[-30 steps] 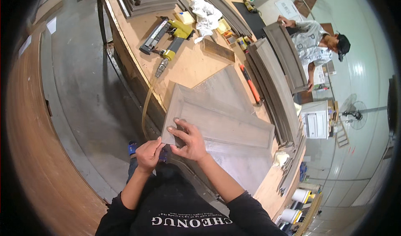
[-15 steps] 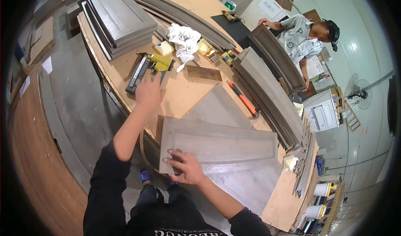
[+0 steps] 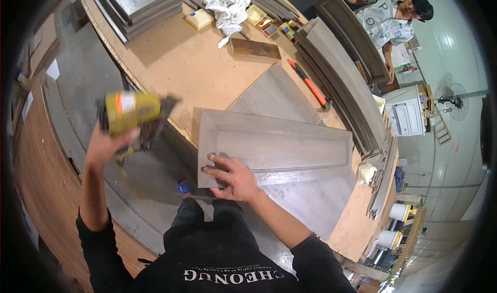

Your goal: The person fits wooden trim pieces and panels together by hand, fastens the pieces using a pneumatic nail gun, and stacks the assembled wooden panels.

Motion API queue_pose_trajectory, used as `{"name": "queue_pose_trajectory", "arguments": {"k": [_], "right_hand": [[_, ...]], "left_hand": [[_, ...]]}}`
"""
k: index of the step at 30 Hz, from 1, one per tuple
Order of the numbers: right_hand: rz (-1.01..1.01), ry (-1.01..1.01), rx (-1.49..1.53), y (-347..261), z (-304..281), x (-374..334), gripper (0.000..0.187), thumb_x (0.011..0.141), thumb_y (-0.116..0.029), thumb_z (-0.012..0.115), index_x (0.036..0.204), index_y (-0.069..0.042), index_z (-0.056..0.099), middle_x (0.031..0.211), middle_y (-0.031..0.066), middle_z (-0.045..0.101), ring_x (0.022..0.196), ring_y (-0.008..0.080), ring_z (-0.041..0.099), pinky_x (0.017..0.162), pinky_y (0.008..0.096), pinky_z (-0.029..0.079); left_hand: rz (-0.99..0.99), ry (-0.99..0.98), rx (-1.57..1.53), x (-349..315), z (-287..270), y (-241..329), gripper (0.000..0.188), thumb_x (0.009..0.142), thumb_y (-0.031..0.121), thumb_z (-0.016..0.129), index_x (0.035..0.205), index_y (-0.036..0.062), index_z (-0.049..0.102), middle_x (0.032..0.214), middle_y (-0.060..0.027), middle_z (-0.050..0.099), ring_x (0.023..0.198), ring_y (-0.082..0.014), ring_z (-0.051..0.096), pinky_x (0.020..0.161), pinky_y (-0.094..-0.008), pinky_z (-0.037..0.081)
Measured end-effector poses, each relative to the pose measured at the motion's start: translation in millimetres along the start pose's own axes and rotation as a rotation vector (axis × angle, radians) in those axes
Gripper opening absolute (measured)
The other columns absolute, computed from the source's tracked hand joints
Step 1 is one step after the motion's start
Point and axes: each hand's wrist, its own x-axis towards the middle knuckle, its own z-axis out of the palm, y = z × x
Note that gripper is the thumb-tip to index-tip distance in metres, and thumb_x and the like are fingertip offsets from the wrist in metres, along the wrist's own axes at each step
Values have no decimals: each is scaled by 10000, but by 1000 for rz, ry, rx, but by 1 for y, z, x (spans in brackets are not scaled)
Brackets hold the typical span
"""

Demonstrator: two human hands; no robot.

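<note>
My left hand (image 3: 110,144) is wrapped round the handle of a yellow-green and black nail gun (image 3: 133,111), raised left of the workbench. Motion blurs the tool's nose. A grey framed cabinet panel (image 3: 279,145) lies raised-border up at the bench's near edge, partly over a flat grey sheet (image 3: 274,93). At its left end my right hand (image 3: 234,179) grips it, fingers spread on the face and thumb by the near edge. Beyond the panel rest a hammer with an orange handle (image 3: 309,83) and a brown wooden block (image 3: 253,49).
Stacked grey panels (image 3: 140,3) stand at the far left of the bench. A white cloth (image 3: 227,8) lies near small yellow containers (image 3: 256,14). Long grey panels (image 3: 344,80) run along the far side, where a co-worker (image 3: 385,18) holds another dark panel (image 3: 352,36).
My left hand has picked up the nail gun from the bench and carried it left toward me. The right hand stays on the panel's left end. The view has shifted.
</note>
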Motion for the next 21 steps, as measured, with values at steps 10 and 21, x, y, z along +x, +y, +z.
{"name": "queue_pose_trajectory", "arguments": {"k": [10, 21], "right_hand": [[4, -32, -40, -5, 8, 3, 525, 619, -256, 752, 1135, -200, 671, 1268, 96, 552, 893, 272, 579, 775, 366, 479], [14, -55, -61, -6, 8, 4, 531, 599, -249, 757, 1120, -188, 679, 1261, 98, 555, 851, 270, 571, 754, 361, 471]], "left_hand": [[14, -215, -98, -86, 42, -161, 531, 634, 175, 853, 1068, -9, 610, 990, -79, 678, 901, -116, 619, 827, -285, 494], [-48, -202, -273, -86, 61, -165, 594, 584, 160, 883, 1033, 38, 514, 980, -63, 639, 926, -150, 596, 854, -307, 451]]}}
